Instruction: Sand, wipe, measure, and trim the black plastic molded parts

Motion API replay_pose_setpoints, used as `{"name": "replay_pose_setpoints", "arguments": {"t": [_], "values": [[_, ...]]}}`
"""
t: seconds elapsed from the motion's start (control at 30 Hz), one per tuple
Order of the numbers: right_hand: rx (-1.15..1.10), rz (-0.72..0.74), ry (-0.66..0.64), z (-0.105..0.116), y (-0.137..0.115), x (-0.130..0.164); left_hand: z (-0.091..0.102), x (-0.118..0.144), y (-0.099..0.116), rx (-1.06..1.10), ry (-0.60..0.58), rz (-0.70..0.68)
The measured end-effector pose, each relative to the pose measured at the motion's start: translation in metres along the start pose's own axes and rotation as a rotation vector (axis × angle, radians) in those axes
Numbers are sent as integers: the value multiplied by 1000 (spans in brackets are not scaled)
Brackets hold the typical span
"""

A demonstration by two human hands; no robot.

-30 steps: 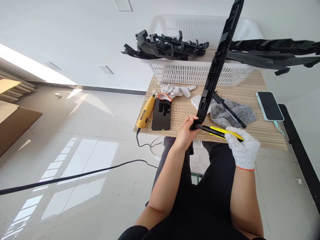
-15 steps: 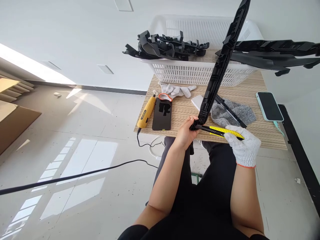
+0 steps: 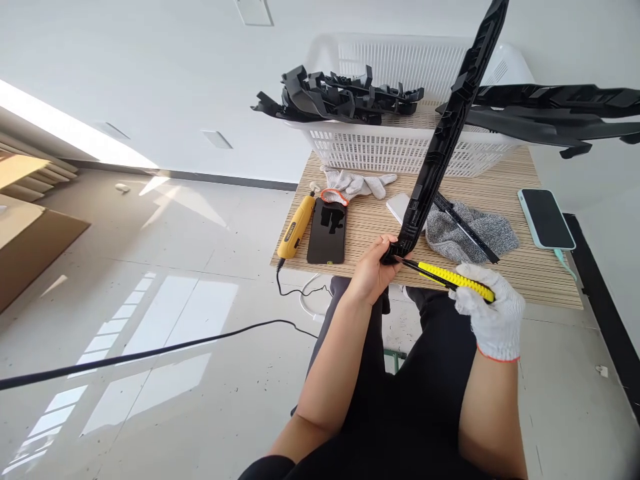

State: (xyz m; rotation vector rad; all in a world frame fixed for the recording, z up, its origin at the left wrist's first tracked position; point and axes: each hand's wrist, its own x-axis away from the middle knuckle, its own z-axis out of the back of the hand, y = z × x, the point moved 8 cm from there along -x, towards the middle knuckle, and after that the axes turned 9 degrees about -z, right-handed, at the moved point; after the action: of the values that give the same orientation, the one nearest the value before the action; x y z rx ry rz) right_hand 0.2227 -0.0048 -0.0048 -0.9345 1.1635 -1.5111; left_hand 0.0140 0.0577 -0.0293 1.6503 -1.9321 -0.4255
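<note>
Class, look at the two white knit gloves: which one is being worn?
The one on the right hand, gripping the yellow utility knife; the other glove lies unworn on the table, beside the yellow rotary tool.

A small, plain workshop or workroom was indicated. A table (image 3: 364, 228) with a striped, wood-look top was placed by a white wall (image 3: 165, 80), and a large white slotted plastic basket (image 3: 370, 151) on it was loaded with black moulded plastic parts (image 3: 345, 107). A yellow corded handheld rotary tool (image 3: 297, 229) and a grey-white knitted glove (image 3: 367, 185) with an orange cuff edge were laid near it, while a yellow ribbed utility knife (image 3: 445, 277) was gripped in a white-gloved right hand (image 3: 494, 310). Brown cardboard (image 3: 40, 247) was set on the pale, glossy tiled floor (image 3: 270, 387) at the view's left edge.
</note>
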Motion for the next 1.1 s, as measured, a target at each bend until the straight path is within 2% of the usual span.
{"name": "replay_pose_setpoints", "arguments": {"t": [0.1, 0.17, 0.23, 0.33, 0.4, 0.5, 0.6, 0.7, 0.8, 0.93, 1.1], "values": [[-183, -254, -252, -13, 13, 3, 1, -1, 1, 32, 8, -17], [-119, -342, -404, -22, 11, 5, 0, -2, 2, 53, 3, -32], [79, -359, -496, -28, 4, 4, -1, -2, 3, 59, 0, -41], [463, -210, -552, -40, -18, -3, -1, -2, 5, 42, 9, -49], [666, -80, -568, -51, -35, -7, -1, -2, 6, 34, 23, -54], [908, 32, -574, -61, -46, -11, 1, -2, 8, 43, 46, -61], [1146, 231, -428, -58, -51, -19, 0, -1, 7, 54, 33, -56], [1234, 505, -293, -57, -50, -22, 1, -1, 6, 47, 46, -56], [1206, 665, -254, -59, -43, -23, 1, 0, 5, 45, 84, -56], [1217, 674, -254, -63, -42, -26, 2, 0, 6, 66, 106, -58], [1311, 596, -307, -69, -48, -29, 4, 0, 6, 65, 123, -53]]}}
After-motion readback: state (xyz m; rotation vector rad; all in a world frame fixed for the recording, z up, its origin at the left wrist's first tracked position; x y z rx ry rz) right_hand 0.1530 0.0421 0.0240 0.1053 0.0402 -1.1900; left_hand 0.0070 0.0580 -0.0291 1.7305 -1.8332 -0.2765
